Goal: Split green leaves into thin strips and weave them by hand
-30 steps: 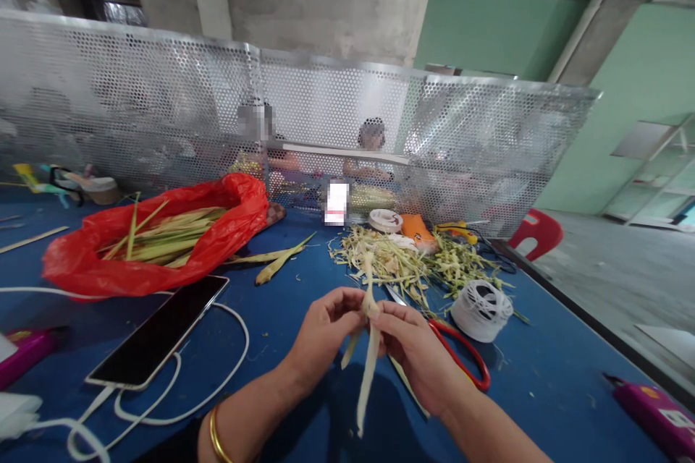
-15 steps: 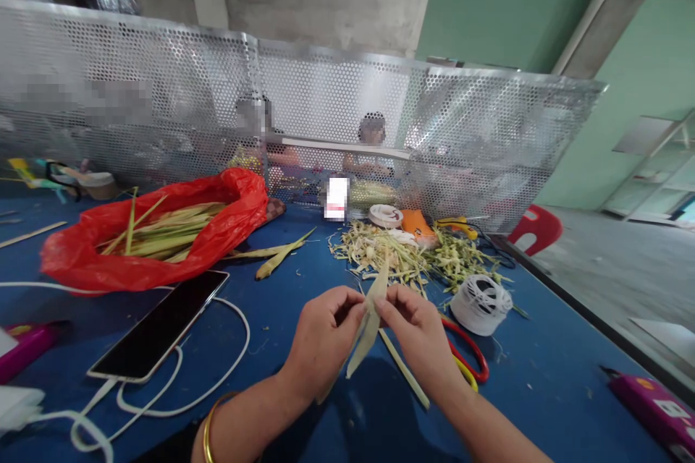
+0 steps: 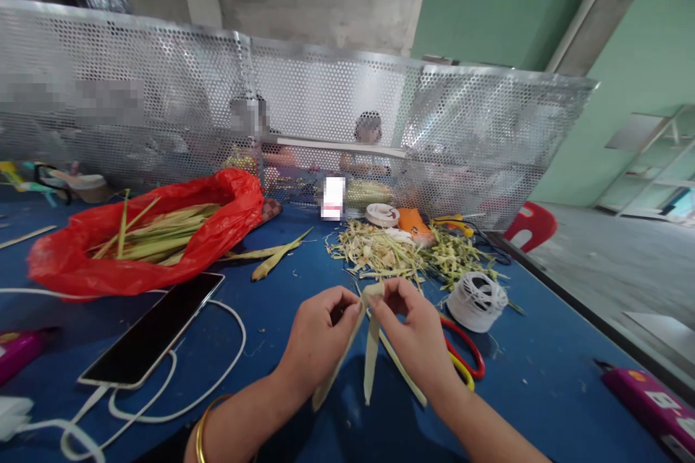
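Observation:
Both my hands are raised over the blue table point(image 3: 282, 318) and pinch one pale leaf strip point(image 3: 371, 347) that is folded at the top, its two ends hanging down. My left hand point(image 3: 320, 336) grips the left side of the fold, fingers curled. My right hand point(image 3: 415, 336) pinches the right side. Red-handled scissors point(image 3: 471, 358) lie on the table just right of my right hand. Another pale strip point(image 3: 402, 376) lies under my hands.
A red plastic bag point(image 3: 135, 246) of green leaves sits at left, with a phone point(image 3: 152, 340) on a white cable in front. Leaf scraps point(image 3: 402, 253) and a white string spool point(image 3: 478, 300) lie ahead. A perforated metal screen point(image 3: 304, 116) backs the table; people sit behind it.
The strip's upper end, which stood up between my fingers, is now bent over into a fold. My hands have shifted slightly, and the view has drifted a little.

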The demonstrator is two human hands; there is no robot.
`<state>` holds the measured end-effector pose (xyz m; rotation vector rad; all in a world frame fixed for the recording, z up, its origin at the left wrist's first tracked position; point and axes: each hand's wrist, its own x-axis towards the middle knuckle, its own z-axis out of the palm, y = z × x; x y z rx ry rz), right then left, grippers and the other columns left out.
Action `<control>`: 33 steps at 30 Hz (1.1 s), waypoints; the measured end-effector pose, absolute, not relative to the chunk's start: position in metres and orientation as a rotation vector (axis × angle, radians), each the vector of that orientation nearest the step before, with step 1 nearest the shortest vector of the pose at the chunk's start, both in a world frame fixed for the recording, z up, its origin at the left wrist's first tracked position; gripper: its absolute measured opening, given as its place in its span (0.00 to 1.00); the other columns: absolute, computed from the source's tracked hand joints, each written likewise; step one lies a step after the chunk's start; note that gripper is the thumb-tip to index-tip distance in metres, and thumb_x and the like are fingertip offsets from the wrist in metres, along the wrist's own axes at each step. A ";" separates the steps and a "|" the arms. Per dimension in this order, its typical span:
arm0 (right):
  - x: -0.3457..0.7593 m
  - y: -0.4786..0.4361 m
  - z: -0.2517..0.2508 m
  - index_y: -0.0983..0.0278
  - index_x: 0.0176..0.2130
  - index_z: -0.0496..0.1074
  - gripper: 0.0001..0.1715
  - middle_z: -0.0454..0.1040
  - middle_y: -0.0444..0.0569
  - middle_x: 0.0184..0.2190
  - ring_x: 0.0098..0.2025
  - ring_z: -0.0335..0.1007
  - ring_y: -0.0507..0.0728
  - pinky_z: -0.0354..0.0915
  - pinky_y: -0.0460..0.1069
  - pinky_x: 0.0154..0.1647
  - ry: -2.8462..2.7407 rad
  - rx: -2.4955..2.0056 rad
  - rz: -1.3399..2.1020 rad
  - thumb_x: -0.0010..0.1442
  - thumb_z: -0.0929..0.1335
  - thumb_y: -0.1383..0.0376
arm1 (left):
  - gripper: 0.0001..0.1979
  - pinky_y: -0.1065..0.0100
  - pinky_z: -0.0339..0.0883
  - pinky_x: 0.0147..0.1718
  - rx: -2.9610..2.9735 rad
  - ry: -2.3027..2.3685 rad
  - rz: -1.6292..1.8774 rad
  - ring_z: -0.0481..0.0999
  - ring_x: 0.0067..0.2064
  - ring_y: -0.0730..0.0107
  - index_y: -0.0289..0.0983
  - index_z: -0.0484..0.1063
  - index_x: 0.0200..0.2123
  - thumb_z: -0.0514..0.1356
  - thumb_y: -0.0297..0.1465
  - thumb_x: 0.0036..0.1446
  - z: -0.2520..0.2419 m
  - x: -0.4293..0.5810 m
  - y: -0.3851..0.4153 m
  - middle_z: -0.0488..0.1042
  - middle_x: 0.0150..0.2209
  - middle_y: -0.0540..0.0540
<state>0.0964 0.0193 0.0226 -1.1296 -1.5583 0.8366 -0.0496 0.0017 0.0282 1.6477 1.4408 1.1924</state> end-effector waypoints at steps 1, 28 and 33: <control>0.097 0.019 0.023 0.63 0.30 0.67 0.11 0.67 0.43 0.25 0.28 0.61 0.52 0.58 0.46 0.31 -1.584 -1.140 0.765 0.56 0.67 0.58 | 0.10 0.72 0.58 0.26 1.653 1.435 1.176 0.68 0.27 0.71 0.37 0.73 0.26 0.55 0.33 0.54 0.029 -0.049 0.001 0.72 0.24 0.51; 0.098 0.008 0.032 0.65 0.24 0.67 0.16 0.65 0.43 0.20 0.23 0.57 0.49 0.53 0.45 0.26 -1.207 -0.776 1.764 0.55 0.69 0.57 | 0.11 0.74 0.61 0.19 1.160 1.261 1.337 0.64 0.18 0.77 0.36 0.66 0.26 0.60 0.38 0.50 0.019 -0.051 0.015 0.65 0.18 0.56; 0.097 0.005 0.035 0.66 0.24 0.67 0.16 0.67 0.44 0.20 0.23 0.58 0.49 0.54 0.45 0.26 -1.187 -0.716 1.834 0.55 0.70 0.58 | 0.10 0.75 0.59 0.18 1.181 1.268 1.337 0.63 0.17 0.78 0.36 0.67 0.26 0.60 0.38 0.50 0.016 -0.053 0.016 0.65 0.17 0.56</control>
